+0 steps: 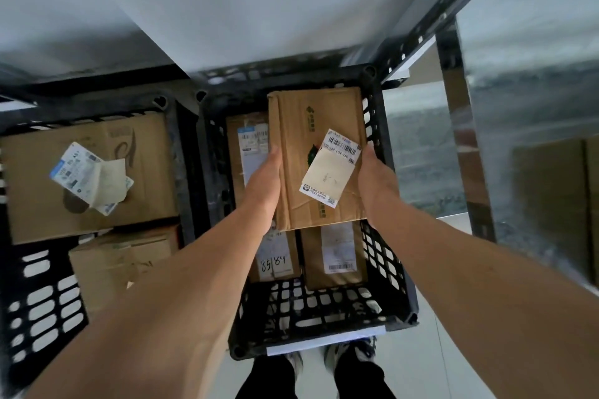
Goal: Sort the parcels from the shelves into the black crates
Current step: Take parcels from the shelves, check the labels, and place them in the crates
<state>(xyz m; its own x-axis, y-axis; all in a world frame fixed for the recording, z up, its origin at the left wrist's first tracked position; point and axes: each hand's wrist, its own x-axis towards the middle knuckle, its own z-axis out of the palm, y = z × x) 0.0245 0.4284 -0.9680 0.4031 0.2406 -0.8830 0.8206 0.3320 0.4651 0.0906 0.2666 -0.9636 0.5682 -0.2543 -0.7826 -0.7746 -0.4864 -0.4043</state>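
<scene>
Forearms [181,301] lead to our left hand [264,185] and right hand [376,185], fingers [275,152] clamped on the box [317,126] above the centre-frame crate [400,269]; uneven release may wedge it.

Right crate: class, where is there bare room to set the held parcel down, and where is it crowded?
Bare room in the crate is one strip of floor between its near wall and the 85|84 parcel and barcode parcel. Beyond is crowded: a back-left parcel, and the held parcel, gripped by left hand and right hand, hides the rest.
</scene>
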